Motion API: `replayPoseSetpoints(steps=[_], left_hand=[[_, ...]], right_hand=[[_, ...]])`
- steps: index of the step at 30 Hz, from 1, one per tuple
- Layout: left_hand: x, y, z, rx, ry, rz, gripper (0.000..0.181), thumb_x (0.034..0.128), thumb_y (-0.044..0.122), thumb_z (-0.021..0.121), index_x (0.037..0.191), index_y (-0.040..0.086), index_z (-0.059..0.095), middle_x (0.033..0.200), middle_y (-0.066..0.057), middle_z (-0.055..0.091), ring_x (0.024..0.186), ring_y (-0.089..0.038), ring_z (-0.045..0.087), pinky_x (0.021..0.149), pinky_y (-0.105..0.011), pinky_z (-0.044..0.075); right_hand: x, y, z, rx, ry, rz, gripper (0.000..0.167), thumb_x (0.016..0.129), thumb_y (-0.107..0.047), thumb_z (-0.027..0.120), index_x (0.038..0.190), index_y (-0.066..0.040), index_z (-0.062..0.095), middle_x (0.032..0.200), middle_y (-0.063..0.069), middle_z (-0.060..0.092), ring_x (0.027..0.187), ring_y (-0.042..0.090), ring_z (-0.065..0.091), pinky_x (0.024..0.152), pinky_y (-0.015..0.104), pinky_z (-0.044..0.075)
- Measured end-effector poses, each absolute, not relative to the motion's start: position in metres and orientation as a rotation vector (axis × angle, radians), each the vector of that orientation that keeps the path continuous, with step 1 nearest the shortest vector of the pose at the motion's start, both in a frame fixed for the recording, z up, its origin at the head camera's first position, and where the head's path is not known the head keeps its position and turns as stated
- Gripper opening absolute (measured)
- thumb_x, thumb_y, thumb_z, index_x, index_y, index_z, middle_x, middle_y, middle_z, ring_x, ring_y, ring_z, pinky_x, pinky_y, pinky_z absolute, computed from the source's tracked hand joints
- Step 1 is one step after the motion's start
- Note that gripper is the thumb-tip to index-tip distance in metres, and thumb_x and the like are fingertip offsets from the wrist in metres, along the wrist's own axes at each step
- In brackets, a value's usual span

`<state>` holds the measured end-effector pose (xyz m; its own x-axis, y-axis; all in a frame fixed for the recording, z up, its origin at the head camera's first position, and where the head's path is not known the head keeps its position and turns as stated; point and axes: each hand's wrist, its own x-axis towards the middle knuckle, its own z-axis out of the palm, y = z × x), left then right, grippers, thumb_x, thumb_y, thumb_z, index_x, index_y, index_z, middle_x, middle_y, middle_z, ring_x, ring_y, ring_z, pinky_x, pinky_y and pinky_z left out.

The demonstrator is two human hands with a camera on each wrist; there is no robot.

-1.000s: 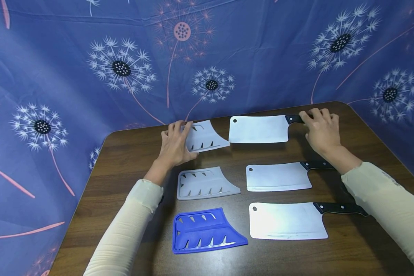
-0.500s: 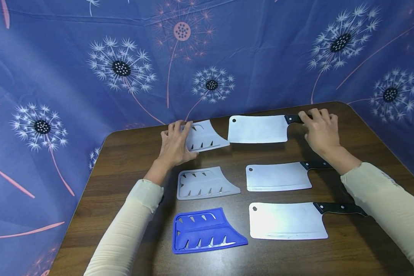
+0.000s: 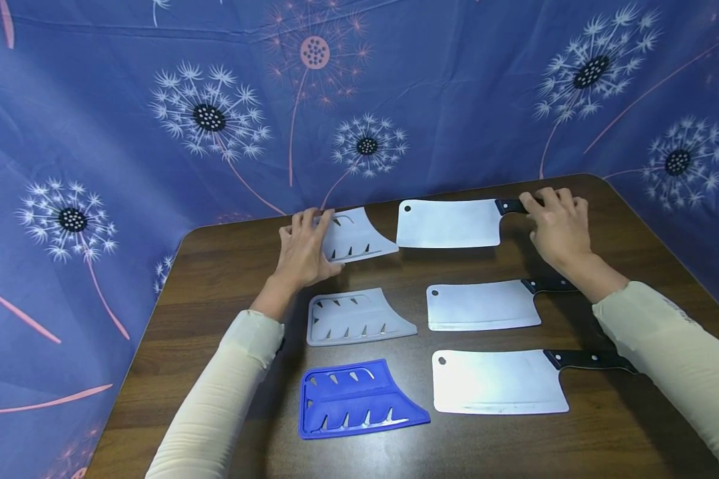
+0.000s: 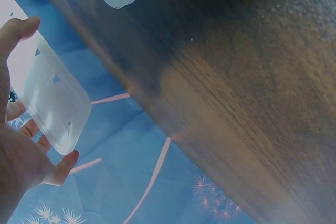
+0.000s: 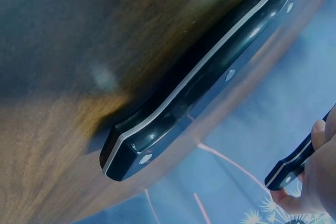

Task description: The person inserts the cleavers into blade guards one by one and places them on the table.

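My left hand grips the far white plastic blade guard by its square left end. In the left wrist view the thumb and fingers wrap the edges of this slotted guard. With my right hand I hold the black handle of the far cleaver. Its blade points left, and its lower front corner lies at or very near the guard's pointed tip. The blade looks outside the guard. In the right wrist view the curled fingers hold that black handle, partly hidden by the hand.
Nearer on the wooden table lie a greyish-white guard and a blue guard. To their right are a middle cleaver and a front cleaver, handles right, under my right forearm. A blue dandelion-print cloth hangs behind.
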<state>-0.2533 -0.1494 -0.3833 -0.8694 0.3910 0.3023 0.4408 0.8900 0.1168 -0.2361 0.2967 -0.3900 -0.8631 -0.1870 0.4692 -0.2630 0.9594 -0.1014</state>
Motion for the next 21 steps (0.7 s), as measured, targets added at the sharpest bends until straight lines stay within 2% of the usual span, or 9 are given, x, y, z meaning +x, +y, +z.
replayPoseSetpoints(steps=[21], left_hand=[[-0.2513, -0.1469, -0.3815, -0.647, -2.759, -0.252, 0.103, 0.0579, 0.047, 0.085, 0.144, 0.016, 0.038, 0.138, -0.018, 0.038, 0.124, -0.041, 0.034, 0.078, -0.058, 0.036]], right_hand=[[-0.2337, 0.2945, -0.3858, 0.347, -2.604, 0.207, 0.069, 0.067, 0.014, 0.075, 0.129, -0.005, 0.053, 0.122, 0.028, 0.048, 0.114, 0.05, 0.04, 0.096, 0.067, 0.026]])
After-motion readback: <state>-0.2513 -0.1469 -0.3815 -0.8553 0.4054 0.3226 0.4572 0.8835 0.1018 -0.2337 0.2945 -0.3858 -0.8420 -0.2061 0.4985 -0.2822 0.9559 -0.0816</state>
